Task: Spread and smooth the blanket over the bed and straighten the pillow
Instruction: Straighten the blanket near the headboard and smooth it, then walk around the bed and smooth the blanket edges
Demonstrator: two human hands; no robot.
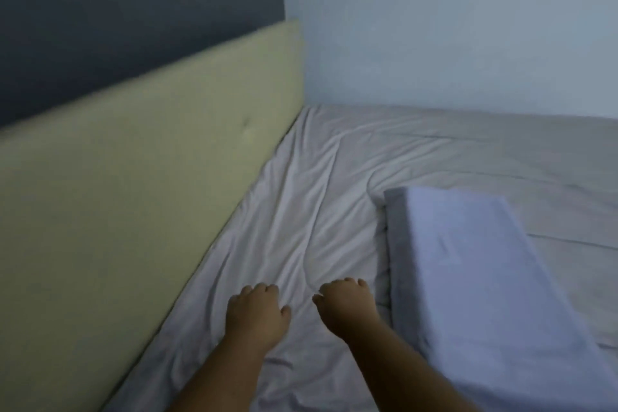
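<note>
Both forearms are stretched forward; the left grip (255, 309) and right grip (346, 303) are held side by side, fingers curled.

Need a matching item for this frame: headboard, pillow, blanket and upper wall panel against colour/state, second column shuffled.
Things:
1. headboard
2. pillow
3. blanket
4. wall panel above the headboard

Colour or state:
A. pale grey, wrinkled
B. dark grey-blue
C. pale yellow-green
D. light blue with a grey side edge

Pairs: 1-C, 2-D, 3-A, 4-B
</note>
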